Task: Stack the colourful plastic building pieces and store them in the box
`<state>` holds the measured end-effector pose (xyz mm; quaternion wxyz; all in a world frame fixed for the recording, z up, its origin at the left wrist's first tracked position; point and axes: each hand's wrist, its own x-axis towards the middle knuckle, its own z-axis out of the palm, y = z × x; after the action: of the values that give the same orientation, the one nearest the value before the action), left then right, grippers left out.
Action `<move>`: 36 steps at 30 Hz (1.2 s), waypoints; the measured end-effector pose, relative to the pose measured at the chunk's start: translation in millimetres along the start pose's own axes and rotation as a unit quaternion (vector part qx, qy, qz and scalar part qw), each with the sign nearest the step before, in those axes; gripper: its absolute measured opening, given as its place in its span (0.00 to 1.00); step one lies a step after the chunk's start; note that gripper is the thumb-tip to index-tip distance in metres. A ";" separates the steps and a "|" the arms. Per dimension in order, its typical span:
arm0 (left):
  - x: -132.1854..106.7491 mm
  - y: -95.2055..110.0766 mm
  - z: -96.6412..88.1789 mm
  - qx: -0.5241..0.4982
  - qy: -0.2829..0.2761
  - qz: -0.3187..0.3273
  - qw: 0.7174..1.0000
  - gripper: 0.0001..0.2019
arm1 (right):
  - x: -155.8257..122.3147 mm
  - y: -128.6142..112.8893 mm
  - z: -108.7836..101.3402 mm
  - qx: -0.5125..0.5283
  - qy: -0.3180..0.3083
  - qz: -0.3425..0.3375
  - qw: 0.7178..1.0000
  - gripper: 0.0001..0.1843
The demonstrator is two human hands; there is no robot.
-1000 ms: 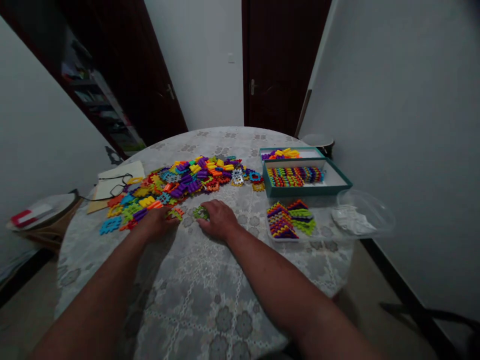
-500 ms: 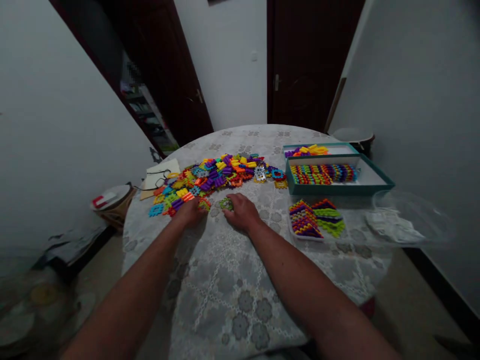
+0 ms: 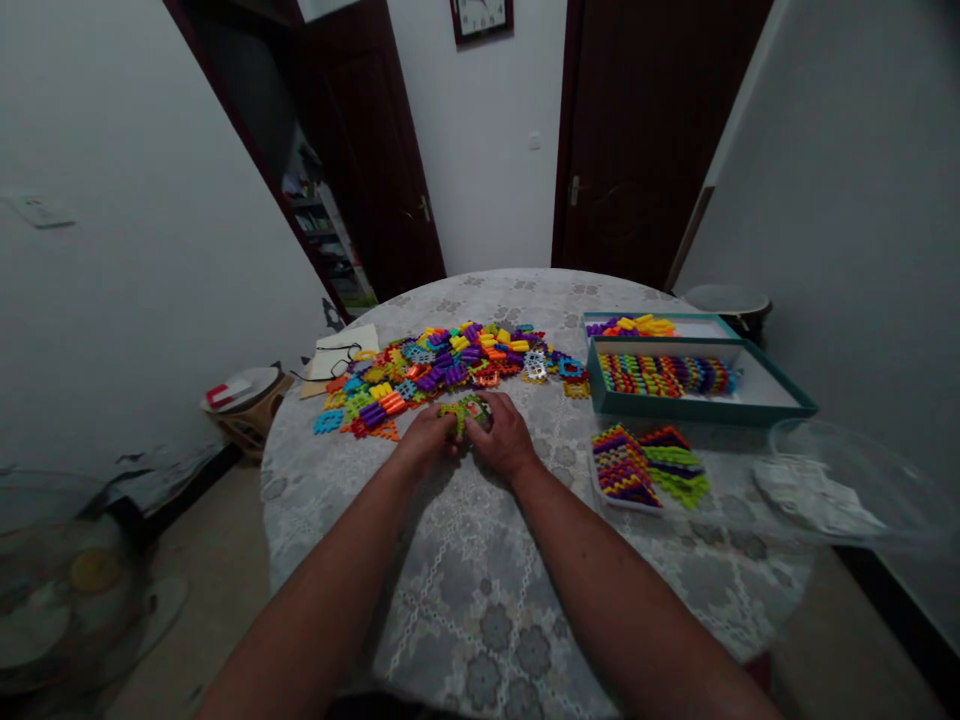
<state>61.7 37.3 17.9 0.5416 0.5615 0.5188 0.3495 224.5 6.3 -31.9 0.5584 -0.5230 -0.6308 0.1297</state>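
My left hand (image 3: 429,440) and my right hand (image 3: 508,437) meet at the middle of the round table (image 3: 480,560). Both have their fingers closed on green interlocking plastic pieces (image 3: 466,410) held between them, just above the cloth. Right behind my hands lies a wide heap of colourful plastic pieces (image 3: 442,370), purple, yellow, orange, green and blue. The exact shape of the held pieces is hard to make out in the dim light.
A teal box (image 3: 701,400) with a row of joined pieces stands at the right, its lid (image 3: 652,325) behind it. A white tray (image 3: 649,465) holds stacked pieces. A clear plastic bowl (image 3: 847,480) sits at the right edge. Paper and glasses (image 3: 341,352) lie far left.
My two hands have come together, bringing the green pieces from each side into one hold. The view has tilted up and shifted left.
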 end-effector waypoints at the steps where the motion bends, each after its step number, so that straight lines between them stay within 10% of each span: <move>1: 0.5 -2.1 0.5 -0.029 -0.007 -0.005 1.000 0.11 | 0.7 -0.3 -0.5 0.002 0.014 0.005 1.000 0.26; 12: -6.1 -17.6 -12.3 -0.185 -0.069 0.011 0.980 0.18 | -5.0 -5.2 -1.6 -0.029 -0.077 -0.041 0.996 0.22; 36: -18.6 -17.3 -19.8 0.210 -0.005 0.217 0.953 0.24 | -1.9 -8.5 -16.2 0.034 -0.109 0.043 0.992 0.15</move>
<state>35.2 22.1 7.7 0.3250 0.7632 0.4439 0.3389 233.5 -5.6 -21.1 0.4976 -0.5127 -0.6603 0.2314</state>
